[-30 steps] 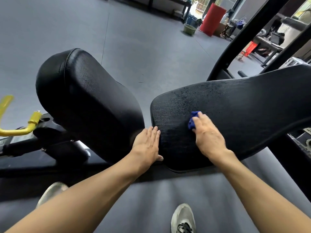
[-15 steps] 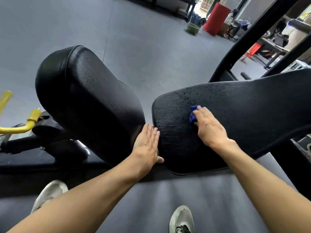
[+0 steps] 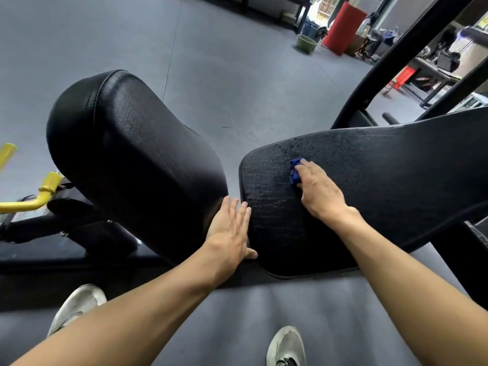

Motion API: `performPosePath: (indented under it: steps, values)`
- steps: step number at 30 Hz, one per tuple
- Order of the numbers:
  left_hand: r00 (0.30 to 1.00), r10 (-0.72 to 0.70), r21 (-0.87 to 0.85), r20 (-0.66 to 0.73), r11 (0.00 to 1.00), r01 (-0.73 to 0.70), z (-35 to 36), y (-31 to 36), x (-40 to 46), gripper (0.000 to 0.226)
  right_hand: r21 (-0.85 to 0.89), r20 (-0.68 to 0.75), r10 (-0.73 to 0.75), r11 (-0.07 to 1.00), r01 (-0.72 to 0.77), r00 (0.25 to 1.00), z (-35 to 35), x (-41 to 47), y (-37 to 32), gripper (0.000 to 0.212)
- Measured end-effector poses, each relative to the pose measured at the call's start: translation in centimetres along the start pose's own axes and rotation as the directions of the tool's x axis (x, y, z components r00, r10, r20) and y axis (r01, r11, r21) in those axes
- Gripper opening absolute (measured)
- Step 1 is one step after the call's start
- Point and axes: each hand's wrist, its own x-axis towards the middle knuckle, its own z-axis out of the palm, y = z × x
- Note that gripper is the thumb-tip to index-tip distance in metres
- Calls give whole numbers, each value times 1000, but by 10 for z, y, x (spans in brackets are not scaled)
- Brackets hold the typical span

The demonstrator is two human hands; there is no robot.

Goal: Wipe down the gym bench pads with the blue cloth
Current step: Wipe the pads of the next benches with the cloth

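Note:
Two black bench pads fill the middle. The long flat pad [image 3: 396,180] stretches to the right, its near end streaked and speckled. My right hand [image 3: 320,191] presses the small blue cloth [image 3: 295,172] onto that pad, and only a crumpled bit of cloth shows past my fingertips. The thick rounded pad [image 3: 132,159] stands tilted on the left. Flat against this pad's lower right edge lies my left hand [image 3: 229,231], fingers straight and together, holding nothing.
Black frame bars [image 3: 390,64] rise behind the flat pad at right. A yellow handle [image 3: 39,199] sticks out at left. My two shoes [image 3: 286,347] stand on the grey floor below. A green bucket [image 3: 305,43] and a red cylinder [image 3: 343,27] sit far back.
My right hand has slid the blue cloth farther up the flat pad, away from me. My left hand has stayed on the rounded pad's edge.

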Motion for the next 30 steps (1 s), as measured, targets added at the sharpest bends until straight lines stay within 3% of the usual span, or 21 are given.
performPosePath:
  steps: [2,6,8,10,14,16,18,21,23,26,28,30]
  values:
    - [1000,1,5,2,1000,-1,0,0,0,102,17,-46,10,1000,-9,999,5,-2,-18,52]
    - [1000,-1,-3,4,1000,1,-1,0,1,102,94,142,-321,946,310,936,34,-27,-64,49]
    - [1000,0,-4,5,1000,0,-1,0,1,102,78,196,-393,920,385,899,33,-18,-55,53]
    - [1000,5,-2,10,1000,-5,-1,-2,0,102,39,156,-324,946,322,933,23,4,-32,53]
    - [1000,14,12,25,1000,-15,0,-2,1,103,-22,-9,19,1000,-19,1000,9,31,-19,50]
    - [999,14,12,30,1000,-14,-1,-2,2,103,11,-10,-38,999,38,999,24,18,-51,50]
    - [999,13,16,41,1000,-14,-3,-2,2,101,54,86,-240,970,236,967,42,-5,-79,46]
    - [999,15,10,48,1000,-15,-3,-2,1,100,88,186,-387,922,377,903,39,-3,-72,50]
    - [999,15,1,44,1000,-15,-2,-2,2,101,46,148,-348,937,345,926,33,16,-52,48]
    - [999,22,5,44,1000,-22,-1,-2,2,102,-17,77,-181,983,183,981,30,53,-31,50]
    - [998,28,12,52,1000,-29,-2,-2,2,102,-14,17,-66,998,66,998,33,75,-38,48]
    - [998,33,9,50,999,-34,-3,-1,2,102,31,-24,-48,998,48,999,38,84,-61,39]
